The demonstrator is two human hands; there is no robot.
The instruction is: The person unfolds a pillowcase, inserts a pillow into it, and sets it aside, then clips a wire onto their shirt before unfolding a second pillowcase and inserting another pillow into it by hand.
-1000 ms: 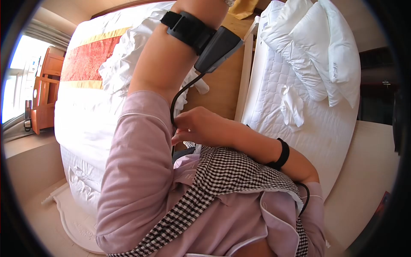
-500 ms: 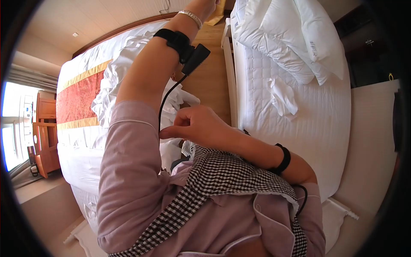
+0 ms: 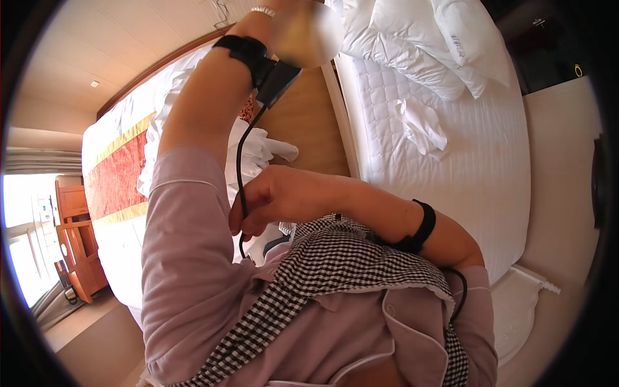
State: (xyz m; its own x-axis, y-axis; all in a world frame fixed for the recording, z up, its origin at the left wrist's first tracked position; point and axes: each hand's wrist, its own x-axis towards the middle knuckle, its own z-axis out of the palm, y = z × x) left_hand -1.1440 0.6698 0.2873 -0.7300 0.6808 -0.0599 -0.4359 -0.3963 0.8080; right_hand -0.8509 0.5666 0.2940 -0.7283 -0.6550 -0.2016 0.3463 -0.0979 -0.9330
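My left arm stretches toward the top of the head view, where a blurred patch hides most of my left hand (image 3: 278,5). A silver bracelet (image 3: 263,11) circles that wrist. Below it, a black strap (image 3: 240,48) holds a black device (image 3: 278,82) on the forearm. From the device a black cable (image 3: 239,155) hangs down beside my left sleeve (image 3: 187,193). My right hand (image 3: 261,198) is bent across my body, its fingers closed around this cable near the sleeve. Another black strap (image 3: 424,222) is on my right forearm.
A bed (image 3: 106,145) with a red and gold runner (image 3: 119,177) and rumpled white cloth stands at left. At right, another bed (image 3: 477,193) bears white pillows or duvets (image 3: 412,39) and a crumpled white cloth (image 3: 420,129). Wooden floor (image 3: 316,122) lies between. I wear a checked apron (image 3: 342,248).
My right hand has shifted slightly left and down, closing around the cable. My left arm has moved a little left, and the view has shifted. A blurred patch now covers the top.
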